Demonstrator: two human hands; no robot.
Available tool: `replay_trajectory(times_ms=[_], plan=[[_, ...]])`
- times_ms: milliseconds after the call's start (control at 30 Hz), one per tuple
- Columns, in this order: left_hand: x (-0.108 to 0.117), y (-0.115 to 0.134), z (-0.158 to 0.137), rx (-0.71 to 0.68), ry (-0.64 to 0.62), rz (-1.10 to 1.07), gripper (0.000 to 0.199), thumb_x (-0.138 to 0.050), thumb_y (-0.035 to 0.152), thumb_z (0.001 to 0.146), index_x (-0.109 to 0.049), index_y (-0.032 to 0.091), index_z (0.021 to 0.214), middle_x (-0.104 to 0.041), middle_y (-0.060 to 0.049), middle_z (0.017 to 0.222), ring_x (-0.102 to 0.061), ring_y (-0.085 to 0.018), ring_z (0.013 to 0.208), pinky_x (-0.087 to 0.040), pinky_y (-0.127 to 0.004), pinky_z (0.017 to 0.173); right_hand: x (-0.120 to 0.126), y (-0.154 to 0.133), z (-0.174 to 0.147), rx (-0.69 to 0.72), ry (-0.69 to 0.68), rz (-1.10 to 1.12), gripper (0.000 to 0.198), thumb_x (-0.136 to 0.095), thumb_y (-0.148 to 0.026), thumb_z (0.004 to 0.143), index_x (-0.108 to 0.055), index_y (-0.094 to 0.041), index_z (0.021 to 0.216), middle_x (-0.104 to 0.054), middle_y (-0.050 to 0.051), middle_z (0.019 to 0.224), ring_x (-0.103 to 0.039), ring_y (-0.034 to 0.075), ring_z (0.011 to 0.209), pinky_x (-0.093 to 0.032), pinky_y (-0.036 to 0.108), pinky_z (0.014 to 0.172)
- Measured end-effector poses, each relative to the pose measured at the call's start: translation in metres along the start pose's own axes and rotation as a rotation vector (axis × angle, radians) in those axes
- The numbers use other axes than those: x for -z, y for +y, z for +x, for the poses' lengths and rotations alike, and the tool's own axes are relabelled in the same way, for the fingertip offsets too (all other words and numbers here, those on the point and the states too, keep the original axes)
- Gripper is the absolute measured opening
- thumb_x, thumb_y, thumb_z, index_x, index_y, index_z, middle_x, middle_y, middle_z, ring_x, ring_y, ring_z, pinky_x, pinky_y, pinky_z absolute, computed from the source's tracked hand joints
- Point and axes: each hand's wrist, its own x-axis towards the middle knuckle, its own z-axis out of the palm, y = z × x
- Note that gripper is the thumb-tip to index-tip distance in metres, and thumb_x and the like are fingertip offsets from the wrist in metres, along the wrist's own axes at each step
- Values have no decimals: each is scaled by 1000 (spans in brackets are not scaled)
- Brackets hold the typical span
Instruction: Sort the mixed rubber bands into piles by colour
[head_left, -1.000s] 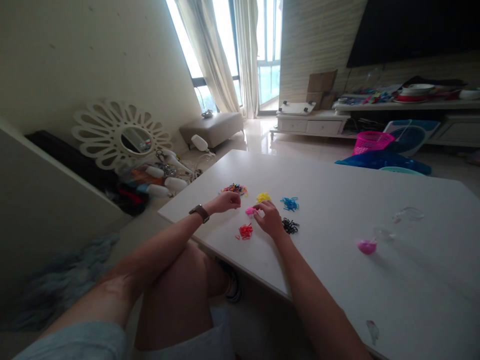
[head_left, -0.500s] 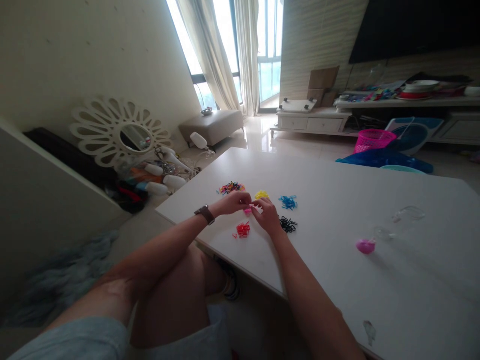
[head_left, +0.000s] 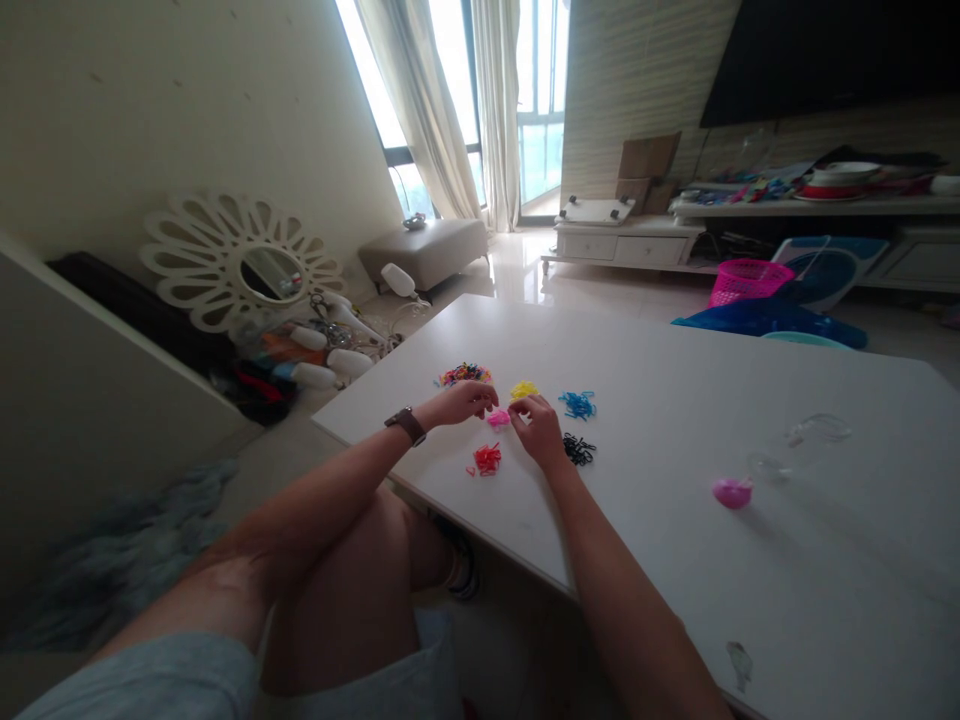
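Note:
Small rubber bands lie sorted by colour on a white table. My left hand is over the near side of a mixed-colour pile, fingers bent and slightly apart, with nothing visible in them. Just right of it, my right hand has thumb and forefinger pinched together; anything between them is too small to make out. Between and below the hands sits a pink pile. Red bands lie nearer me, yellow bands behind my right hand. Black bands and blue bands are to its right.
On the right of the white table are a pink-purple object, clear plastic pieces and a small crumpled scrap. Past the far edge stands a pink basket. A flower-shaped mirror frame leans at the left.
My hands have drawn apart, the left shifting slightly left and the right slightly right. More of the pink pile now shows between them.

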Motion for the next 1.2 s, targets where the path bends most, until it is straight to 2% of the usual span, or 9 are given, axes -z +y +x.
replay_trajectory(times_ms=[100,267,400,500,667,900,1200], plan=[[-2,-2,0,72,-5,-38,15,-49,19,85,-64,15,82,-63,-2,68,-59,-11,59,-43,-21,55,-1,0,0,-10,4,-13,13,-57,-20,89,-63,-22,78,-61,3,77,-56,21,80,-46,34,77],[-5,-4,3,98,-42,-49,19,-45,15,79,-64,15,75,-52,1,55,-48,-11,51,-36,-22,49,-1,0,0,-19,8,-24,13,-58,-21,89,-63,-23,77,-62,3,77,-56,22,82,-46,35,78],[-6,-4,5,68,-23,33,22,-53,22,81,-72,13,79,-54,1,59,-47,-11,56,-35,-23,53,1,-1,0,-21,3,-15,12,-59,-20,88,-64,-22,78,-63,3,79,-56,22,83,-46,34,77],[-7,-1,5,-13,28,125,20,-62,27,81,-74,12,80,-52,1,62,-45,-10,58,-34,-23,55,2,-1,1,-30,24,-6,11,-59,-19,87,-64,-22,78,-63,4,78,-56,22,82,-46,34,76],[-7,5,3,-122,145,117,23,-72,34,80,-75,13,90,-53,1,69,-46,-10,61,-37,-23,57,2,0,0,-61,39,-2,11,-59,-18,87,-65,-22,78,-63,4,77,-56,21,80,-46,33,75],[-11,11,5,-155,149,160,26,-70,38,84,-76,13,89,-56,-2,73,-49,-11,64,-38,-23,59,1,1,0,-63,37,14,10,-59,-19,87,-65,-22,78,-63,4,78,-57,21,80,-46,33,73],[-4,14,5,-171,134,182,16,-65,25,85,-74,13,81,-58,-2,72,-49,-10,63,-38,-23,60,2,-1,2,-59,7,29,13,-58,-18,87,-65,-23,76,-65,3,78,-57,21,81,-45,33,74]])
